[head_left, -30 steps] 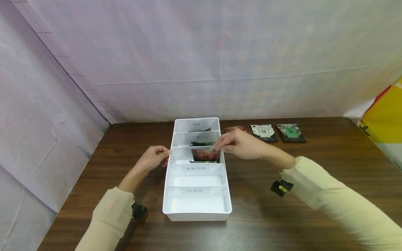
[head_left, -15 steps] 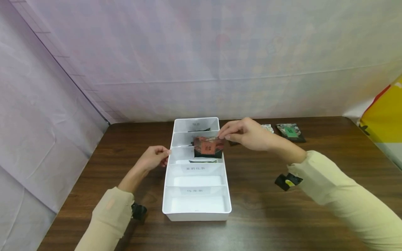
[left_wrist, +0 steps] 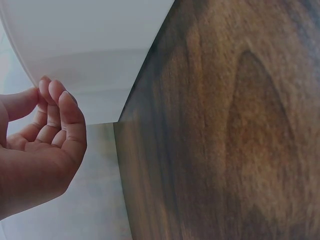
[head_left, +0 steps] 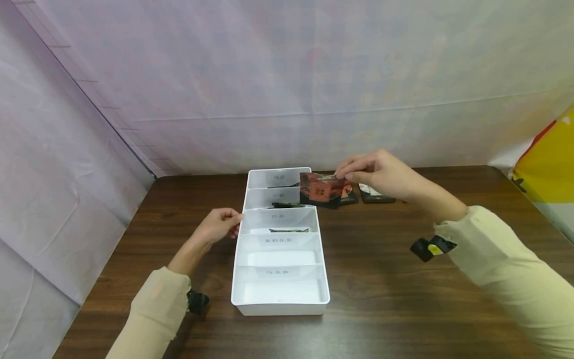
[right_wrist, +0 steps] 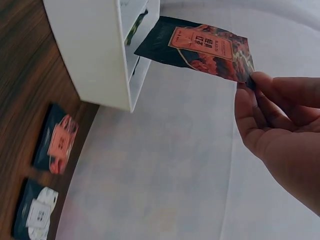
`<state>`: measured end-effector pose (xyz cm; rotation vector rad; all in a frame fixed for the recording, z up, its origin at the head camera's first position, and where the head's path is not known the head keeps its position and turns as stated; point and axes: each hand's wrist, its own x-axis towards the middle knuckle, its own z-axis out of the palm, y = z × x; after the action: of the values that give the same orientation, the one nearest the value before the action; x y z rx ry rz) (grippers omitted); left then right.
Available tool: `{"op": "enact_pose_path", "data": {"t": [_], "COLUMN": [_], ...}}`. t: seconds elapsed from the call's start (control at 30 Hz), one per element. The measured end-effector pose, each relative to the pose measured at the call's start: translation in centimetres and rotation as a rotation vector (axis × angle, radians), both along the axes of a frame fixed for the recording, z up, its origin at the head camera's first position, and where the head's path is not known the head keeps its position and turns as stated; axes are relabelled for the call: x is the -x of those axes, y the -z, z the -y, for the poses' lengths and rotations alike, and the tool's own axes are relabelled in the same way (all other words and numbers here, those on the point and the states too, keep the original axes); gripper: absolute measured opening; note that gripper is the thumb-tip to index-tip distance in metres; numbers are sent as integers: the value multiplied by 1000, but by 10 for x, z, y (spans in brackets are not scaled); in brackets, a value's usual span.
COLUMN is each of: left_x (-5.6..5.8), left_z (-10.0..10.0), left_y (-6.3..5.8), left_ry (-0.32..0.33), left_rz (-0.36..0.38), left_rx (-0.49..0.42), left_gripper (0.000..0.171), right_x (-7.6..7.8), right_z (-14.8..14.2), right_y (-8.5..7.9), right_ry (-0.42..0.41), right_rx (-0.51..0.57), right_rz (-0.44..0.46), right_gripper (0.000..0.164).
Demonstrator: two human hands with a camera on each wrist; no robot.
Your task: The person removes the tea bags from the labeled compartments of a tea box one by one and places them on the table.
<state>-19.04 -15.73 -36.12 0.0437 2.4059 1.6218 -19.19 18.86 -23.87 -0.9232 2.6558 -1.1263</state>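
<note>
My right hand (head_left: 381, 174) pinches a red and dark green tea packet (right_wrist: 200, 50) by one corner, up off the table. In the head view the packet overlaps the right edge of a long white divided box (head_left: 280, 310), near its far compartments. My left hand (head_left: 217, 227) pinches the box's left rim between thumb and fingers, about midway along. In the left wrist view those fingertips (left_wrist: 45, 82) sit right at the rim. Edges of dark packets (head_left: 289, 231) show inside the three far compartments; the two near compartments show bare white floors.
Right of the box's far end, a second red packet (right_wrist: 61, 142) and a white-and-dark packet (right_wrist: 37, 212) lie on the wooden table (head_left: 381, 299). A pale cloth (head_left: 287, 89) hangs behind the table. Printed labels mark the compartments.
The right hand has lifted the red packet out of the third compartment and carried it up, back and to the right. The left hand has stayed on the rim.
</note>
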Motion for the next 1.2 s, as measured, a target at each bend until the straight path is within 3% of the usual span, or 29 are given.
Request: {"op": "enact_pose_path", "data": {"t": [0.27, 0.47, 0.93, 1.2], "left_x": [1, 1, -1, 0], "left_z": [2, 1, 0, 0], "left_y": [2, 1, 1, 3], "left_ry": [-4, -5, -1, -6], "left_rz": [0, -3, -15, -4], "left_rx": [7, 9, 2, -2], "left_gripper": [18, 18, 18, 18], "right_x": [6, 11, 18, 26], "right_z": [-20, -35, -54, -62], "right_y": [7, 17, 56, 77], "right_ry": [71, 70, 91, 93], "right_rx": [-3, -45, -27, -61], "right_rz": [45, 61, 267, 263], "right_gripper": [20, 19, 18, 20]}}
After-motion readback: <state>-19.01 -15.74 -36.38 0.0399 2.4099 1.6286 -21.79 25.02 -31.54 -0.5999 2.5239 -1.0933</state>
